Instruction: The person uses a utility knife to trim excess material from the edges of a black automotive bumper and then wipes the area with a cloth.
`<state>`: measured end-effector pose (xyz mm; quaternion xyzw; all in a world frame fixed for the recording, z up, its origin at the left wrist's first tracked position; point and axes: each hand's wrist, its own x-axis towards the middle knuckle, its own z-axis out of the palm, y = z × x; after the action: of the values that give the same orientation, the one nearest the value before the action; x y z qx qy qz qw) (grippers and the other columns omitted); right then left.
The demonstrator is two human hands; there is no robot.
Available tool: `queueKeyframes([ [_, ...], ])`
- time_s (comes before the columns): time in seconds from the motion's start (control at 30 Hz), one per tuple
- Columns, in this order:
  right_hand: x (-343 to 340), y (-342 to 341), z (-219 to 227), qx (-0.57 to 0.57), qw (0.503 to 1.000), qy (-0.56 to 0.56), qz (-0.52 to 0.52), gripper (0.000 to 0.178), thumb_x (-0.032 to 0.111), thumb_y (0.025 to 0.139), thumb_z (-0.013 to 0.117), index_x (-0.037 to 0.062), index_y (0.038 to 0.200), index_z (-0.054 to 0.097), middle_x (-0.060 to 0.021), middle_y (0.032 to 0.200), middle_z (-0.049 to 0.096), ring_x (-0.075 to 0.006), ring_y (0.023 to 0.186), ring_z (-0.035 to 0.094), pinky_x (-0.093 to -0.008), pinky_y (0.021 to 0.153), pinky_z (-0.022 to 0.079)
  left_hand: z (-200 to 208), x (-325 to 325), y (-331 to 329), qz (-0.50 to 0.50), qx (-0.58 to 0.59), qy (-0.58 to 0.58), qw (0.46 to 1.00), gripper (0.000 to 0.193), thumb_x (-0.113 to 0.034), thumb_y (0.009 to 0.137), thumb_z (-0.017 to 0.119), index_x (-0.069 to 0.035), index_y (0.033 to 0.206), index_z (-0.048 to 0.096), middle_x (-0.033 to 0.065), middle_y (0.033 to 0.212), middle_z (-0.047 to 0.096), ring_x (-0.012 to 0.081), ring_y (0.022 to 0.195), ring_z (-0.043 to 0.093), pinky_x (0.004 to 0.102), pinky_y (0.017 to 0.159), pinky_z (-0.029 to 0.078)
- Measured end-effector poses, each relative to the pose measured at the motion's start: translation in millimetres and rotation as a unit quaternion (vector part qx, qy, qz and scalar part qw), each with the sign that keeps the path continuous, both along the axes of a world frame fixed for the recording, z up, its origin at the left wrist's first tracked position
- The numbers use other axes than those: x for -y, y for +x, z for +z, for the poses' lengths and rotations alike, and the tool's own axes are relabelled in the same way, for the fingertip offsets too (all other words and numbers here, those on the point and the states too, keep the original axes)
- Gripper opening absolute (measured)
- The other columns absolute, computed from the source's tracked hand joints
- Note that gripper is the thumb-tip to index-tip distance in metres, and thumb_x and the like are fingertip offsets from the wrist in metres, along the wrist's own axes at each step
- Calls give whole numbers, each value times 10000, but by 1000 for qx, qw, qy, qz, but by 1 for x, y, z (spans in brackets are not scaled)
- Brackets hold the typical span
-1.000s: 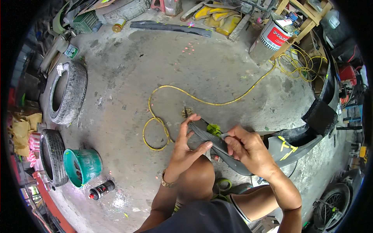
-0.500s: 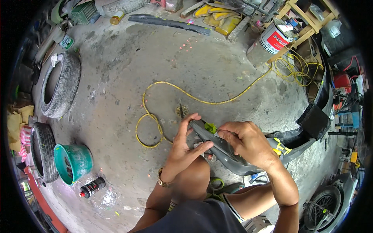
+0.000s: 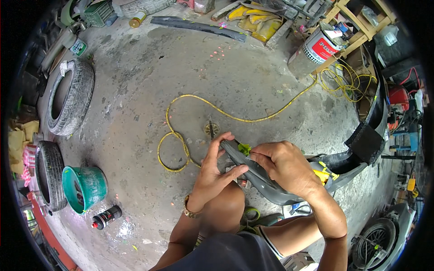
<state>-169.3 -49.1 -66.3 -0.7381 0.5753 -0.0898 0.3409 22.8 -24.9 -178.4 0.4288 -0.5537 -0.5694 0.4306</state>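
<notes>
A long, curved dark grey plastic part [image 3: 266, 180], looking like a car bumper, lies across my knees and extends to the right. My left hand [image 3: 218, 162] grips its near-left end, thumb on the near side and fingers over the far edge. Close to that end is a bright yellow-green patch [image 3: 244, 148]; whether it is tape or film I cannot tell. Beside the patch, my right hand [image 3: 285, 165] is closed in a pinch against the surface. Whatever sits between its fingertips is hidden. Yellow strips [image 3: 326, 171] show on the part behind my right wrist.
A yellow hose [image 3: 217, 108] loops over the concrete floor, past a round drain [image 3: 211, 129]. At left are two tyres [image 3: 77, 97], a green bucket [image 3: 92, 187] and a black bottle [image 3: 107, 217]. A large can [image 3: 312, 52] stands far right; a black block [image 3: 364, 142] rests on the dark part.
My right hand has shifted slightly left and up along the part, still pinched. The left hand keeps its place on the end.
</notes>
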Motion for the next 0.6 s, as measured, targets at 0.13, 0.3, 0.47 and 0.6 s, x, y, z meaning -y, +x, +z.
queueKeyframes([
  [0.13,0,0,-2,-2,1000,-1,4,182,189,950,616,46,942,729,-200,816,697,-417,802,676,-496,730,545,1,0,0,1,0,8,1000,807,-100,811,824,-73,1480,373,101,1434,470,215,1331,458,433,1098,382],
  [0.3,0,1,-1,-16,1000,-18,15,185,195,949,616,45,941,724,-197,827,702,-412,788,677,-492,716,544,-3,-1,0,14,8,4,1000,844,-229,797,859,-87,1480,384,100,1400,525,242,1322,495,472,1083,402],
  [0.47,3,-6,-11,-22,996,-69,53,197,206,954,618,47,960,735,-186,808,709,-386,712,677,-471,675,542,-4,0,-2,15,8,6,1000,841,-231,797,860,-107,1481,388,93,1393,529,234,1321,493,474,1087,403],
  [0.6,22,-8,-6,84,979,186,-11,200,206,968,636,44,1011,745,-152,741,699,-252,536,638,-384,576,525,-5,-2,-2,20,-19,16,999,815,-187,802,853,-128,1475,396,85,1405,503,229,1324,484,480,1100,397],
])
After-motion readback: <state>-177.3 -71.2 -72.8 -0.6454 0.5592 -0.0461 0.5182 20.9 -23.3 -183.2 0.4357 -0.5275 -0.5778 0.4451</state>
